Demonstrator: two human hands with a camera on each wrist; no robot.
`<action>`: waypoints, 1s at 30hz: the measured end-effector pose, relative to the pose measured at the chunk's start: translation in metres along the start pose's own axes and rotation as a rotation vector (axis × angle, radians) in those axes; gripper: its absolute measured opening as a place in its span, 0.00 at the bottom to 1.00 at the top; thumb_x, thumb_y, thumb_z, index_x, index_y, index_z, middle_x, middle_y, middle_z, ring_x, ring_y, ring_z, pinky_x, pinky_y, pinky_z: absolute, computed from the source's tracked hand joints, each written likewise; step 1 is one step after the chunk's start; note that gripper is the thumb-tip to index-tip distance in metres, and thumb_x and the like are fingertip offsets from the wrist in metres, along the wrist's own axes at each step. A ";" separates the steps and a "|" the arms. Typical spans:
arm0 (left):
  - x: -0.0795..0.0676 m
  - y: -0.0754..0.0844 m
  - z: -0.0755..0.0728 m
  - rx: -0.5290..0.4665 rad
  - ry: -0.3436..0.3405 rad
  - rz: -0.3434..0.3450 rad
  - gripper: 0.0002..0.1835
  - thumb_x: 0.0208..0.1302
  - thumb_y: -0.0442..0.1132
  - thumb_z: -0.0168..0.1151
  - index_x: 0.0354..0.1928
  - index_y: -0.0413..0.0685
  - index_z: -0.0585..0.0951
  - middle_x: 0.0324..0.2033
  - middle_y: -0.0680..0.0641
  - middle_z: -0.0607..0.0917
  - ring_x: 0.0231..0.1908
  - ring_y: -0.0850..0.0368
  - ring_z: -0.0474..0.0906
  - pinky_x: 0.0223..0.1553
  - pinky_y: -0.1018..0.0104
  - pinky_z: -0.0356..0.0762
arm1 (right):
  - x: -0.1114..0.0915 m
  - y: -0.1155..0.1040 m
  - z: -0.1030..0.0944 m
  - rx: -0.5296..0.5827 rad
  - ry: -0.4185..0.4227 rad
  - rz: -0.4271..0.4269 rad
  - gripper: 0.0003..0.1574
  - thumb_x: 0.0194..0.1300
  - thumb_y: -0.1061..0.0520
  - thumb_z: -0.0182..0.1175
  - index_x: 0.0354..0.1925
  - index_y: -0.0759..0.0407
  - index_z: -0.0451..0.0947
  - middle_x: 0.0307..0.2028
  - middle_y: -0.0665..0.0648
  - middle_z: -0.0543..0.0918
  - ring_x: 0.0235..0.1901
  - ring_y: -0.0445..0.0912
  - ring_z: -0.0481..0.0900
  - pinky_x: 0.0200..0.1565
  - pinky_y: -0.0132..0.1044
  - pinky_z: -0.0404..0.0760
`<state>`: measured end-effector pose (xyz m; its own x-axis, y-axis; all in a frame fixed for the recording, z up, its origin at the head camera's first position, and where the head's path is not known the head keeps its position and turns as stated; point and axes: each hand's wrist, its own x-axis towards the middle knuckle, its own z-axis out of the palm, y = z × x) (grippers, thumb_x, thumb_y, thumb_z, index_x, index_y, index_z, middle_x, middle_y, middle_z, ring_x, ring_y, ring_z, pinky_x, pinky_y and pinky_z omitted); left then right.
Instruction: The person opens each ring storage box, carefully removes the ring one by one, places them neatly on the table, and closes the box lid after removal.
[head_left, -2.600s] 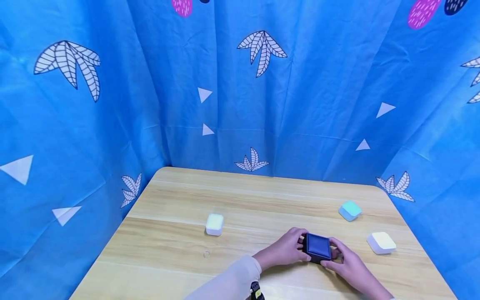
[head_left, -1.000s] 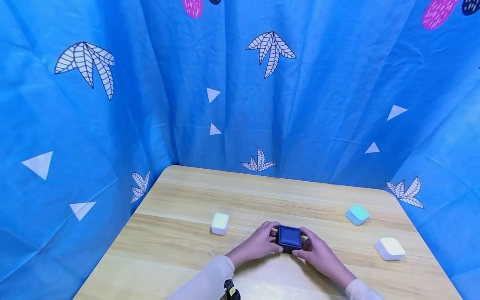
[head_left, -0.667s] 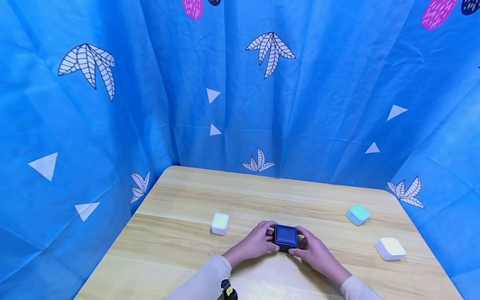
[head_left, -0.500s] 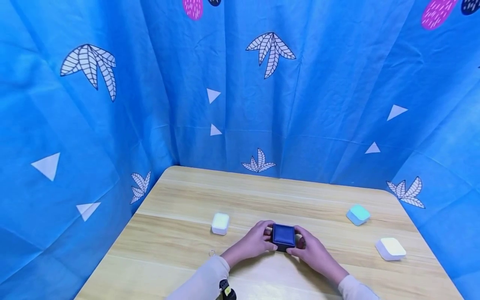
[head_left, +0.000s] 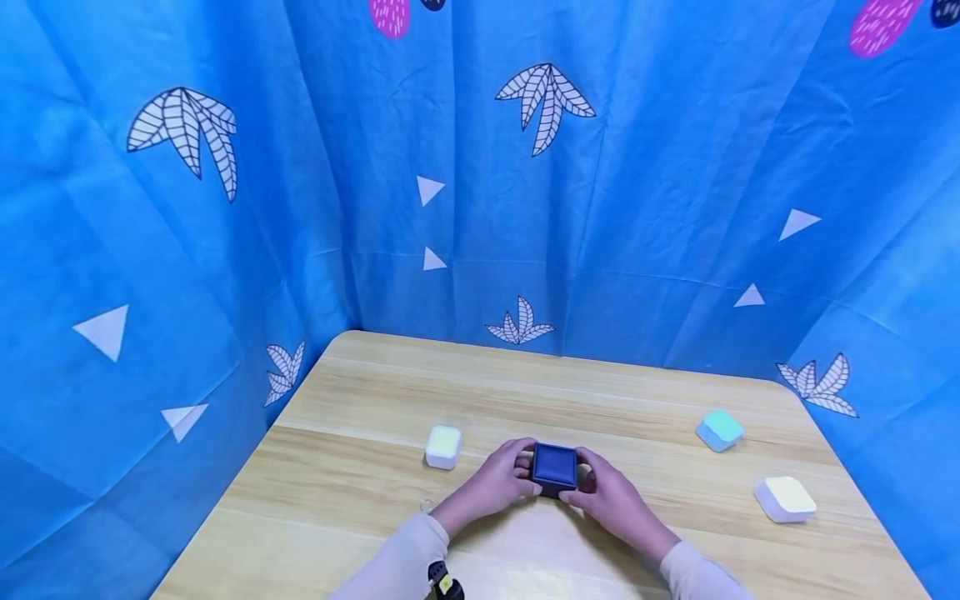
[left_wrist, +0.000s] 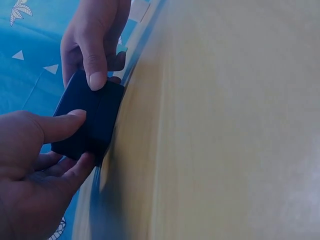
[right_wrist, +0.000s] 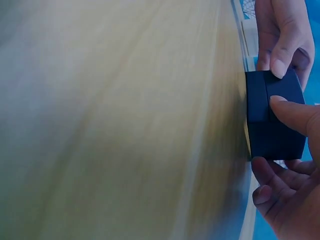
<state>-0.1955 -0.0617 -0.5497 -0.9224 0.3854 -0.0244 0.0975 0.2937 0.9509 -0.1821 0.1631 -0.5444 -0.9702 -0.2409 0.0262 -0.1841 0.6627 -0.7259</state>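
Box (head_left: 555,464) is being pinched between left hand (head_left: 491,481) and right hand (head_left: 615,500), fingers being curled round opposite sides, on or just above table (head_left: 585,392). Light, stiff, smooth handling being judged likely; side walls being preferred for grip.

Left grip (head_left: 492,481): we curve its fingers (left_wrist: 80,171), the thumb (left_wrist: 61,126) set opposite them.
Right grip (head_left: 613,502): we bend its fingers likewise, facing the left.
Left forearm (head_left: 405,557): we slant it inward, sleeved.
Right forearm (head_left: 699,572): we slant it inward too.
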 end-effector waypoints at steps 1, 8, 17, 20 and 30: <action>-0.001 0.000 -0.001 -0.002 0.005 -0.001 0.41 0.55 0.27 0.72 0.72 0.40 0.66 0.66 0.38 0.71 0.56 0.49 0.80 0.54 0.67 0.82 | 0.000 -0.001 0.001 -0.006 0.006 0.001 0.41 0.53 0.49 0.77 0.62 0.54 0.73 0.38 0.49 0.82 0.30 0.39 0.75 0.34 0.32 0.75; -0.006 0.002 -0.007 0.016 0.048 -0.013 0.42 0.55 0.25 0.71 0.73 0.38 0.65 0.68 0.36 0.71 0.54 0.46 0.81 0.52 0.68 0.82 | 0.004 -0.010 0.010 -0.027 0.026 0.009 0.41 0.52 0.49 0.78 0.62 0.54 0.74 0.40 0.49 0.83 0.30 0.38 0.75 0.33 0.33 0.75; -0.009 0.001 -0.012 0.013 0.090 -0.015 0.41 0.56 0.23 0.69 0.73 0.37 0.66 0.67 0.36 0.72 0.53 0.48 0.82 0.52 0.69 0.82 | 0.009 -0.017 0.019 -0.090 0.065 0.023 0.43 0.53 0.47 0.77 0.63 0.57 0.73 0.47 0.55 0.85 0.34 0.42 0.79 0.37 0.39 0.79; -0.010 0.001 -0.014 0.026 0.109 -0.008 0.40 0.56 0.23 0.69 0.72 0.37 0.66 0.66 0.36 0.73 0.53 0.47 0.82 0.52 0.69 0.82 | 0.009 -0.021 0.022 -0.099 0.083 0.024 0.47 0.53 0.46 0.77 0.65 0.62 0.72 0.53 0.62 0.84 0.43 0.51 0.84 0.46 0.49 0.83; -0.018 -0.005 -0.018 0.034 0.176 0.009 0.34 0.59 0.24 0.67 0.69 0.38 0.70 0.61 0.35 0.76 0.52 0.46 0.82 0.51 0.68 0.83 | 0.013 -0.030 0.032 -0.120 0.132 0.010 0.51 0.52 0.45 0.77 0.65 0.68 0.70 0.53 0.68 0.84 0.46 0.54 0.84 0.47 0.51 0.84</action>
<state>-0.1862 -0.0856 -0.5487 -0.9724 0.2297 0.0410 0.1156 0.3217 0.9398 -0.1838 0.1171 -0.5442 -0.9829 -0.1441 0.1149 -0.1842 0.7466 -0.6392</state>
